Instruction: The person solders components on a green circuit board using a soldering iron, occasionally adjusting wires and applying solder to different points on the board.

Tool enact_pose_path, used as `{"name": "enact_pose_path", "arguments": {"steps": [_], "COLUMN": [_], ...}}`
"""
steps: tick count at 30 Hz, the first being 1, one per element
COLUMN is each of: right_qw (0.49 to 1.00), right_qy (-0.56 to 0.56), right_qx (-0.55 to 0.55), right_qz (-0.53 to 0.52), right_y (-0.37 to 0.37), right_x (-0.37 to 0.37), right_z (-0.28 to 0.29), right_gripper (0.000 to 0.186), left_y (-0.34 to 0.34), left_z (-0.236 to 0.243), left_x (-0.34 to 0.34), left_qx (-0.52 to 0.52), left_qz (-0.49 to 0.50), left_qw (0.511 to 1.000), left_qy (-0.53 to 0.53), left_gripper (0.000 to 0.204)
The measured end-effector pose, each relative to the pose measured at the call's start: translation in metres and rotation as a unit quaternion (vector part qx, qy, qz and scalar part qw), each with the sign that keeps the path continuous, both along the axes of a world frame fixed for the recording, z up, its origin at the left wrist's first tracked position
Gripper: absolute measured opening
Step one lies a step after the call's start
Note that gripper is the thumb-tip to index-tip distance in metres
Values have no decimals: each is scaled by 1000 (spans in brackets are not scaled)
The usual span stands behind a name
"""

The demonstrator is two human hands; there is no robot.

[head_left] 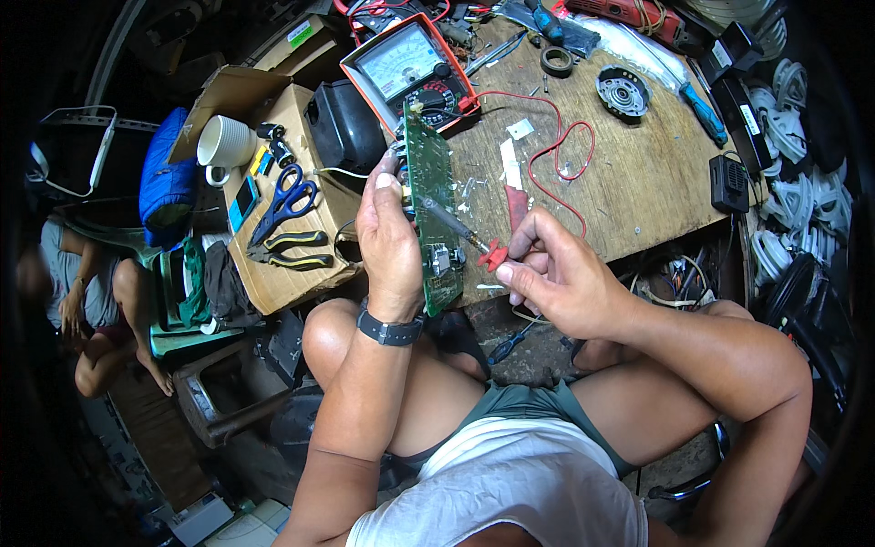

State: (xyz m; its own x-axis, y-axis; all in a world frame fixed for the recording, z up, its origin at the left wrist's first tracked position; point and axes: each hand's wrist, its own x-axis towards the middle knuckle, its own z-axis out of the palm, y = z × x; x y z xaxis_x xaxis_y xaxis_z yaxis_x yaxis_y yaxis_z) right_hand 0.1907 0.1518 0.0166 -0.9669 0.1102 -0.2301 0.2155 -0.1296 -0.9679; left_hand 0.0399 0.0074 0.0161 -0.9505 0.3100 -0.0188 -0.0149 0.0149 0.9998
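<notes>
My left hand (392,223) is closed on a green circuit board (433,173), holding it upright on its edge with the components turned partly toward the palm. My right hand (565,278) grips a soldering iron (493,255) by its red grip end. The iron's dark metal barrel slants up and left, and its end lies against or just in front of the board; I cannot tell whether it touches. Behind the board stands an orange-framed analog multimeter (398,68), with a red test lead (558,159) curling across the wooden table (638,182). A red-handled knife (514,196) lies near my right hand.
Left of the board, a cardboard box (342,273) carries scissors (287,196), yellow-black pliers (293,249) and a white mug (226,144). A round metal part (623,92), black tape (557,61) and a blue screwdriver (704,114) lie on the table. Another person (91,292) sits at far left.
</notes>
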Motion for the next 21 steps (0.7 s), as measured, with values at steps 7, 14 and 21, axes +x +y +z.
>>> {"name": "enact_pose_path", "arguments": {"steps": [7, 14, 21], "right_qw": [999, 999, 996], "right_qy": [-15, -13, -50], "right_qx": [-37, -27, -71], "right_qz": [13, 11, -11], "right_y": [3, 2, -5], "right_x": [3, 1, 2], "right_z": [-6, -2, -7], "right_gripper": [21, 20, 22], "left_y": [-1, -4, 0], "left_z": [-3, -10, -7], "left_x": [-1, -4, -1], "left_qx": [17, -7, 8], "left_qz": [-17, -9, -6], "left_qw": [1000, 1000, 1000], "left_qy": [-5, 7, -18], "left_gripper": [47, 50, 49]}}
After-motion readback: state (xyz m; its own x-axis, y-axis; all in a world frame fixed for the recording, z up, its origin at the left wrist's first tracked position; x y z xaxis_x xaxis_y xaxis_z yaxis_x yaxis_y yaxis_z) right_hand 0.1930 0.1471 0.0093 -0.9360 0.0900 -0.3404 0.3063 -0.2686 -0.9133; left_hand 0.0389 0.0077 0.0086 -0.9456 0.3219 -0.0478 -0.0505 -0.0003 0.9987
